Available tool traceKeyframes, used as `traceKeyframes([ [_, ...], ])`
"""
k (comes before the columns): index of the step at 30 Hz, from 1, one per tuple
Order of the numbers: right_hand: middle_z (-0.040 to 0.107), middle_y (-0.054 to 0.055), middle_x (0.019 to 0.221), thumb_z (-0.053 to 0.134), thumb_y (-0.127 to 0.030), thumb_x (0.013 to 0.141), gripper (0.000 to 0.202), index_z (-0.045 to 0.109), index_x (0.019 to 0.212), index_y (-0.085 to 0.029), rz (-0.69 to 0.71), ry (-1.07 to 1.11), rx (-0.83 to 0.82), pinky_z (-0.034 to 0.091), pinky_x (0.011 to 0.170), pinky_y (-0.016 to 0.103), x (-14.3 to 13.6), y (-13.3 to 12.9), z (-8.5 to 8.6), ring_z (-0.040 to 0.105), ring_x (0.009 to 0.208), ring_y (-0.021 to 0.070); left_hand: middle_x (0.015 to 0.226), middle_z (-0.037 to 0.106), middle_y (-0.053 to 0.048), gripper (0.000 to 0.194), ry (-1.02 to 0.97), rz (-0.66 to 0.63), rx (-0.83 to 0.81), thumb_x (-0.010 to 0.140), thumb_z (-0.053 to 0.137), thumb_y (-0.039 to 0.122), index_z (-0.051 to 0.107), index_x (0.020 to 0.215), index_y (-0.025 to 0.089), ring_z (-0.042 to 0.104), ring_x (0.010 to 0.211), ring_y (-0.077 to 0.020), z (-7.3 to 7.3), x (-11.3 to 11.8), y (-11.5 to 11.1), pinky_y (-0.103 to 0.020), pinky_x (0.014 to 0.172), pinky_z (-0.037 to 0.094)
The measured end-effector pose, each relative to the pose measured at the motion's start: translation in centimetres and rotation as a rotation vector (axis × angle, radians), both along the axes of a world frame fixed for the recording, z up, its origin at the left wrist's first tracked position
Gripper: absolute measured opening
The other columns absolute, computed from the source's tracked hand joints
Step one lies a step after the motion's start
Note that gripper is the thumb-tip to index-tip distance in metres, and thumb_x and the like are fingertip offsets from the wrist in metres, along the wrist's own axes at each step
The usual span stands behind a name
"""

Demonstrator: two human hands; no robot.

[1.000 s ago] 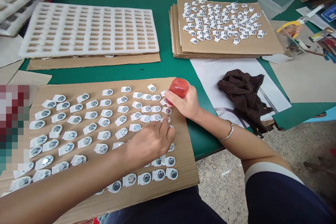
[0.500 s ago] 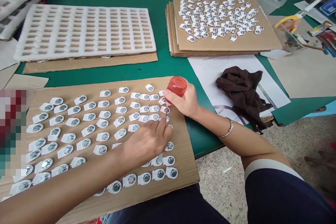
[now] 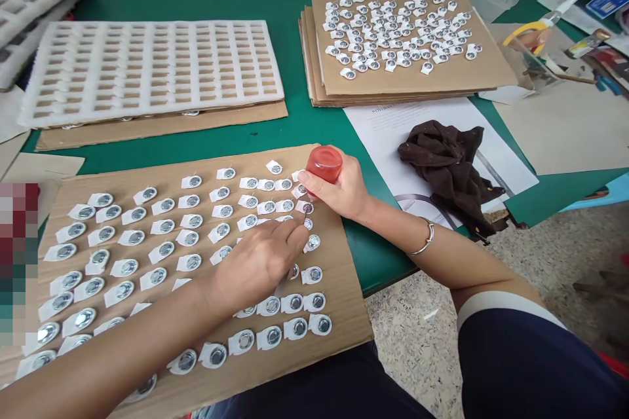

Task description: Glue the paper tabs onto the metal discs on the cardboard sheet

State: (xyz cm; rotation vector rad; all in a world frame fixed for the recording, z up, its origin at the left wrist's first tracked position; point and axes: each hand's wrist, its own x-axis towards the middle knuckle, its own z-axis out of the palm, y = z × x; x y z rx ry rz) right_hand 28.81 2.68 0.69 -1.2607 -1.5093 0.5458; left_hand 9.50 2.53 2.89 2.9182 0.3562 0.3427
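Observation:
My right hand (image 3: 346,190) is wrapped round a red squeeze bottle (image 3: 324,165), tilted with its tip down by a small round metal piece (image 3: 307,207) on a white tag. My left hand (image 3: 265,252) is closed, its fingertips pinched at that same piece. A thin dark line shows at the fingertips, too fine to name. Both hands are over a cardboard sheet (image 3: 344,314), where several such tagged metal pieces (image 3: 216,355) lie in rows. My left hand and forearm hide part of these rows.
Behind the sheet, a white foam tray (image 3: 152,69) with slots lies on cardboard. A cardboard stack (image 3: 417,85) bearing more tagged pieces stands at the back right. A dark brown cloth (image 3: 442,163) rests on printed paper (image 3: 378,137). Yellow-handled scissors (image 3: 540,36) are farther right.
The view has shifted slightly. My left hand has drawn a little left and down while staying at the piece; my right hand still holds the bottle there.

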Motion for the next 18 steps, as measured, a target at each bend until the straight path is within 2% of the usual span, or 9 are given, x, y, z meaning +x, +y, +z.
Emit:
traceKeyframes([
  [3,0.06,0.002,0.074,0.062,-0.05,0.081,0.035,0.052,0.068,-0.019,0.012,0.002,0.022,0.049,0.076,0.032,0.02,-0.05,0.02,0.057,0.076,0.0166,0.075,0.056,-0.005,0.022,0.006,-0.004,-0.064,0.075,0.035,-0.003,0.046,0.078,0.015,0.051,0.063,-0.0139,0.04,-0.07,0.15,-0.028,0.058,0.049],
  [7,0.059,0.002,0.074,0.061,-0.052,0.081,0.036,0.052,0.07,-0.019,0.011,-0.013,0.006,0.049,0.077,0.031,0.05,-0.13,0.07,0.057,0.08,0.0171,0.072,0.054,-0.004,0.02,-0.012,0.01,-0.115,0.074,0.035,-0.002,0.045,0.074,0.015,0.047,0.06,-0.0123,0.08,-0.03,0.26,-0.027,0.056,0.047],
  [18,0.059,0.002,0.076,0.066,-0.054,0.075,0.039,0.053,0.073,-0.018,-0.02,-0.007,-0.002,0.05,0.074,0.03,0.1,-0.07,-0.21,0.057,0.076,0.0165,0.068,0.052,-0.002,0.016,0.002,0.031,-0.242,0.08,0.039,0.003,0.047,0.075,0.016,0.048,0.059,-0.0121,0.42,0.03,0.78,-0.025,0.056,0.043],
])
